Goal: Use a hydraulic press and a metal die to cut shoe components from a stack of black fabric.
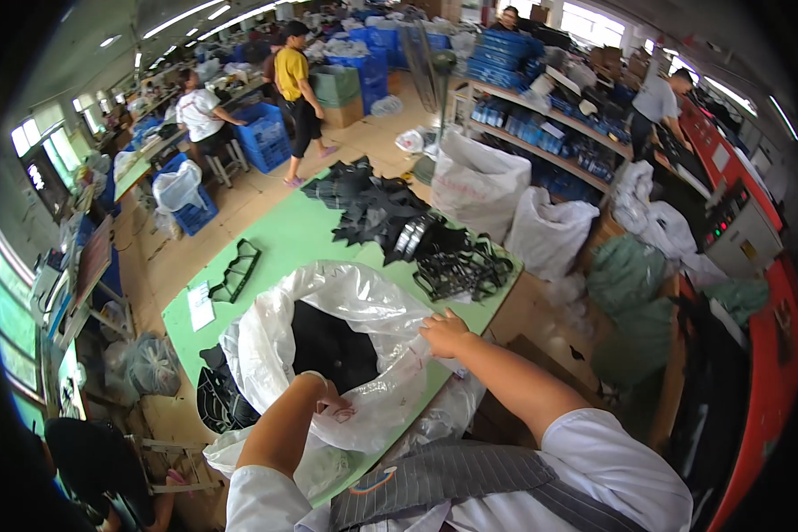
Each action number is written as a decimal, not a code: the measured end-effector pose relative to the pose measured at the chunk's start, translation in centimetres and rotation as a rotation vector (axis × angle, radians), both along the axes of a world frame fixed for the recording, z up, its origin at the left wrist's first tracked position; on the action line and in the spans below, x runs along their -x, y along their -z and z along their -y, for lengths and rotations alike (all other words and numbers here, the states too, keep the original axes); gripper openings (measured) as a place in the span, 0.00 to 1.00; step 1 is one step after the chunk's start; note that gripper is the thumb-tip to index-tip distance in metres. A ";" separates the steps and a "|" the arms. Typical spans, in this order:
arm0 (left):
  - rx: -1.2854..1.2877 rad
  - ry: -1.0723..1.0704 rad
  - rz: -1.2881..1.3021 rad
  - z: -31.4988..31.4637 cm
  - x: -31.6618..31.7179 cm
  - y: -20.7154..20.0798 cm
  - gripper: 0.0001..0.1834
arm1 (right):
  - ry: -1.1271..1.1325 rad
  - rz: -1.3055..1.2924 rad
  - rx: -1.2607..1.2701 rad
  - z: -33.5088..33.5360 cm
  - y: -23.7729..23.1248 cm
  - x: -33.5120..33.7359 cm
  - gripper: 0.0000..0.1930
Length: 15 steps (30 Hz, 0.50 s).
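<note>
A large clear plastic bag (388,299) stands on the green table (206,270) right before me, its mouth spread wide. Black pieces (328,341) lie inside it; their kind is hard to make out. My right hand (445,335) is closed on the right side of the bag's rim. At the near rim, my left hand (331,401) has its fingers bent against the plastic, partly hidden by the wrist and folds. Beyond the bag lies a heap of black cut pieces (368,208), beside a tangle of black strap-like parts (465,268).
A black frame-like piece (237,270) and a white paper (200,306) lie on the table's left. White sacks (479,177) stand past its far right corner, near shelves (550,120) of blue bins. A person in yellow (293,75) walks beyond; a red machine (727,146) flanks the right.
</note>
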<state>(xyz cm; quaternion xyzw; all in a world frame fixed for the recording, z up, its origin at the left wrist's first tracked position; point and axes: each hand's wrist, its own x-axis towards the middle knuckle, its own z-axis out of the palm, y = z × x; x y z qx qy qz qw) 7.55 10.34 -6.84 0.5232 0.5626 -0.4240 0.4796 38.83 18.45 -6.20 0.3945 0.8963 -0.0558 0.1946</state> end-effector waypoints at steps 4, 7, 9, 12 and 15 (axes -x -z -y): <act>-0.212 0.240 0.232 -4.1 -5.0 -1.8 0.33 | 0.209 -0.271 0.064 5.7 0.6 -5.7 0.33; -0.601 0.562 0.445 -4.6 2.5 9.9 0.18 | 0.182 -0.412 0.202 9.4 1.3 -4.1 0.34; -0.783 1.131 0.420 -8.4 -5.0 4.2 0.14 | 0.392 -0.492 0.263 13.0 0.4 -9.5 0.32; -0.980 0.509 0.674 -10.4 0.5 8.0 0.21 | 0.520 -0.439 0.220 16.7 -2.8 -12.1 0.31; -0.648 0.245 0.763 -11.3 -6.2 4.6 0.23 | 0.833 -0.546 0.091 22.5 -5.0 -20.4 0.30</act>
